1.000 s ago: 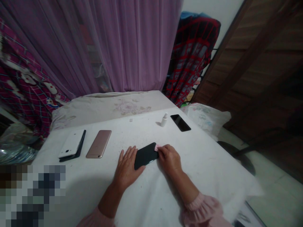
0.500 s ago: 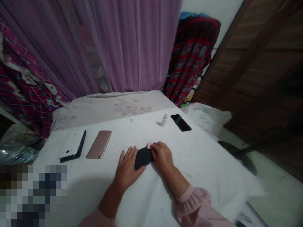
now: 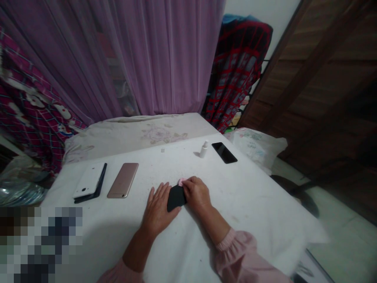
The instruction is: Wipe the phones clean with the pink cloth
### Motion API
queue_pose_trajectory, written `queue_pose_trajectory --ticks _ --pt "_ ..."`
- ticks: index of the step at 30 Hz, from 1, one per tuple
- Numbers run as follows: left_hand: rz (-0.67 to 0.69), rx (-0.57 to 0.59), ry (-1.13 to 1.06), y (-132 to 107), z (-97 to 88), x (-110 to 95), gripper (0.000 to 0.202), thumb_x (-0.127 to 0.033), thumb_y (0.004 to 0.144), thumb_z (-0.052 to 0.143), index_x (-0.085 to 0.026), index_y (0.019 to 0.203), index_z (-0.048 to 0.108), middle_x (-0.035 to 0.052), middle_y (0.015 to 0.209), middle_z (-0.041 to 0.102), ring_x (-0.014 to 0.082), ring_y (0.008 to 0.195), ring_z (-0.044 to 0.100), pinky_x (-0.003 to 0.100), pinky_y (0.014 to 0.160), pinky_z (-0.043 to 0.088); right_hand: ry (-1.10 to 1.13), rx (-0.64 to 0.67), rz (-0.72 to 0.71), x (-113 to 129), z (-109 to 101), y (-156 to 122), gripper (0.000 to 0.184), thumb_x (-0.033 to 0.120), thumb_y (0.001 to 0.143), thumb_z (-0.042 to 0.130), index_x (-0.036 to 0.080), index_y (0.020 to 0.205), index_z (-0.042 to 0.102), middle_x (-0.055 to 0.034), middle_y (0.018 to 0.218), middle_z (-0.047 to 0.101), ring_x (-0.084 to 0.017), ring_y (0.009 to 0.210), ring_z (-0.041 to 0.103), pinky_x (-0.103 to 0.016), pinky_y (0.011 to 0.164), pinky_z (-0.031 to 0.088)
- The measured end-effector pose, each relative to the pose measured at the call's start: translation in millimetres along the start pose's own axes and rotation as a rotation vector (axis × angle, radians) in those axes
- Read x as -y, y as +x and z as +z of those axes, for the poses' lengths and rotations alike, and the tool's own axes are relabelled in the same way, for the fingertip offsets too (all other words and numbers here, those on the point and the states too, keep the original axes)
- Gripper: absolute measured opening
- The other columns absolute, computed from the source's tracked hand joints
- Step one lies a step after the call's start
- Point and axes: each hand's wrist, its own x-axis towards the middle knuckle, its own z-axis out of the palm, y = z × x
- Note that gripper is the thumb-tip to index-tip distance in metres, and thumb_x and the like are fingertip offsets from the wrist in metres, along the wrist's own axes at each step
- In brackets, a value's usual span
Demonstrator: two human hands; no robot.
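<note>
- Left hand (image 3: 159, 202): I read it as spread, palm down on the table (image 3: 250, 204), fingers fanned apart. Its thumb side touches the lower left of the black phone.
- Right hand (image 3: 196, 193): the fingers are pressed together and curved over the phone's upper right end. A small pink cloth (image 3: 181, 181) pokes out just past the fingertips. I cannot tell whether it is pinched or only pressed under them.
- Black phone (image 3: 176, 198): it lies flat between my two hands, toward the near middle of the table, with its right end hidden under the right hand. I cannot tell which face is up.
- Toward the table's left edge: a white phone (image 3: 90, 180) sits on a dark case (image 3: 101, 181), with a rose-gold phone (image 3: 123, 180) just beside it. Both are well apart from the hands.
- Along the far edge: a small white spray bottle (image 3: 204, 149) stands upright, near a second black phone (image 3: 224, 152) lying flat to its right. A tiny white square (image 3: 162, 150) lies to the bottle's left.
- Around the table: a floral bedsheet (image 3: 132, 135) lies past the far edge, under a purple curtain (image 3: 165, 59). A red-and-black plaid cloth (image 3: 235, 74) hangs beside a wooden door (image 3: 318, 59).
- Sleeves: pink cuffs (image 3: 228, 240) close around the right wrist.
</note>
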Motion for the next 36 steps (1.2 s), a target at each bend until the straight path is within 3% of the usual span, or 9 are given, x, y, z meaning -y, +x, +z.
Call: queue_pose_trajectory --ticks 4,6,14,21,30,36 --pt "-0.011 0.030 0.007 0.1 -1.5 -0.8 0.064 -0.039 0.082 0.059 -0.015 0.139 0.042 0.0135 0.148 0.045 0.0302 0.140 0.036 0.054 0.117 0.020 -0.060 -0.010 0.176 -19.4 -10.5 8.5 0.020 0.018 0.088 0.058 0.023 0.094 0.076 -0.0052 0.090 0.067 -0.018 0.086 0.059 -0.026 0.070 0.040" --pt "-0.013 0.033 0.009 0.1 -1.8 -1.1 0.065 -0.039 0.082 0.059 -0.014 0.139 0.042 0.0137 0.148 0.045 0.0299 0.140 0.036 0.054 0.117 0.020 -0.072 -0.009 0.198 -19.9 -10.9 10.1 0.020 0.019 0.089 0.057 0.023 0.095 0.076 -0.0053 0.090 0.067 -0.018 0.086 0.059 -0.026 0.070 0.039" --pt "-0.005 0.013 0.014 0.0 -0.1 -0.4 0.066 -0.038 0.081 0.061 -0.015 0.139 0.042 0.0136 0.147 0.046 0.0300 0.139 0.037 0.053 0.117 0.020 0.000 0.023 -0.018 13.2 3.2 -1.5 0.021 0.020 0.090 0.056 0.024 0.091 0.076 -0.0042 0.084 0.066 -0.017 0.080 0.058 -0.025 0.070 0.040" --pt "-0.002 0.015 -0.006 0.5 -0.3 0.4 0.065 -0.040 0.081 0.060 -0.015 0.139 0.042 0.0134 0.148 0.045 0.0302 0.140 0.037 0.055 0.116 0.020 -0.031 -0.050 0.134 -24.0 -4.6 7.5 0.020 0.021 0.089 0.057 0.023 0.094 0.076 -0.0055 0.087 0.067 -0.018 0.083 0.059 -0.026 0.069 0.040" --pt "0.010 -0.019 0.004 -0.2 2.6 2.0 0.064 -0.040 0.081 0.060 -0.017 0.139 0.043 0.0132 0.146 0.047 0.0300 0.139 0.038 0.053 0.116 0.021 0.096 -0.067 -0.063 -4.7 3.2 -21.7 0.021 0.019 0.090 0.055 0.024 0.088 0.075 -0.0029 0.081 0.065 -0.015 0.076 0.058 -0.023 0.068 0.041" --pt "0.002 0.016 -0.002 0.0 0.2 1.7 0.065 -0.041 0.082 0.059 -0.016 0.140 0.042 0.0133 0.148 0.045 0.0297 0.140 0.036 0.054 0.117 0.020 0.028 -0.105 0.087 -35.3 -3.5 -10.5 0.020 0.018 0.088 0.057 0.024 0.093 0.076 -0.0050 0.086 0.067 -0.017 0.081 0.059 -0.025 0.068 0.042"
